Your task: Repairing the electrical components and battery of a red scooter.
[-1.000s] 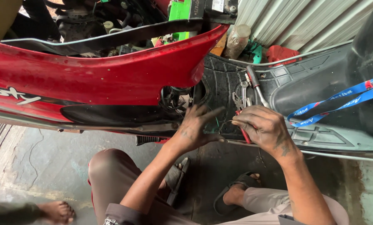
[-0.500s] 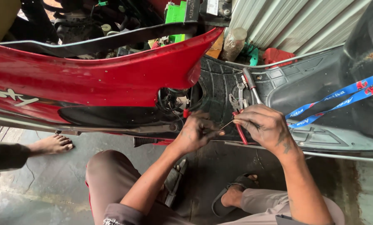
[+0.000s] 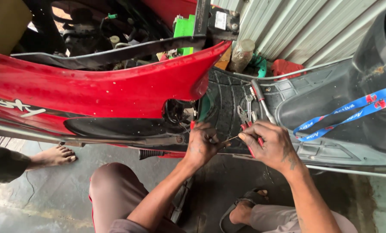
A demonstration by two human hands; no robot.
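Note:
A red scooter body panel (image 3: 98,92) lies across the left, with the black ribbed floorboard (image 3: 227,99) to its right. My left hand (image 3: 201,144) is closed at the floorboard's near edge, below the dark opening (image 3: 178,112) in the panel. My right hand (image 3: 270,144) pinches a thin wire (image 3: 230,139) that runs between the two hands. Red-handled pliers (image 3: 246,125) and a spanner (image 3: 250,103) lie on the floorboard just beyond my right fingers, along with a screwdriver (image 3: 262,101).
A blue lanyard (image 3: 343,114) drapes over the grey leg shield on the right. Another person's bare foot (image 3: 53,156) stands on the concrete floor at the left. My knees and a sandalled foot (image 3: 244,209) are below. Corrugated metal wall (image 3: 305,30) behind, with a jar (image 3: 241,54).
My left hand went from spread open to closed, and both hands came together on the thin wire. The other person's foot moved up and to the right.

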